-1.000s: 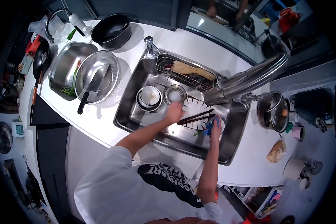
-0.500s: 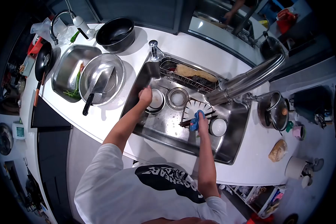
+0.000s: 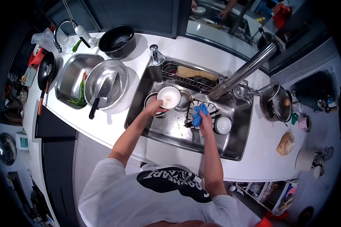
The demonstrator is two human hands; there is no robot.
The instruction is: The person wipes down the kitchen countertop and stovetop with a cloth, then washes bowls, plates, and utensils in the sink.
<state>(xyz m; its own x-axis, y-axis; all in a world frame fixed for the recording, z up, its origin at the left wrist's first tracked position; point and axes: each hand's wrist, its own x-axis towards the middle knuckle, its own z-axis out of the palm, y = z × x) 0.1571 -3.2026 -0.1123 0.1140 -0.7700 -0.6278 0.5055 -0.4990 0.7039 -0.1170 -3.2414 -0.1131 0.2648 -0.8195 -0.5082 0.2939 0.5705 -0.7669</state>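
My left hand (image 3: pixel 154 107) grips the rim of a white bowl (image 3: pixel 169 97), held tilted over the sink with brownish residue inside it. Bunched in my right hand (image 3: pixel 205 123) is a blue cloth (image 3: pixel 199 114). Below that cloth lies a square plate (image 3: pixel 194 107) with dark stripes, and dark chopsticks (image 3: pixel 215 114) rest across it. Another white bowl (image 3: pixel 222 125) sits in the sink just right of my right hand. A round dish (image 3: pixel 150 99) shows partly behind my left hand. The sink drain (image 3: pixel 184 101) is partly covered by the held bowl.
A metal faucet (image 3: pixel 243 71) reaches over the sink (image 3: pixel 166 133). Behind it, a wire rack (image 3: pixel 189 81) holds a sponge. On the left, a cleaver (image 3: pixel 105 89) lies across a steel basin (image 3: pixel 119 75). A black bowl (image 3: pixel 117 42) stands behind; a lidded pot (image 3: pixel 278 104) is at right.
My left hand has lifted the white bowl off the dish beneath and moved it right. My right hand, with the blue cloth, has shifted slightly. The view has turned a little, and the faucet appears swung.
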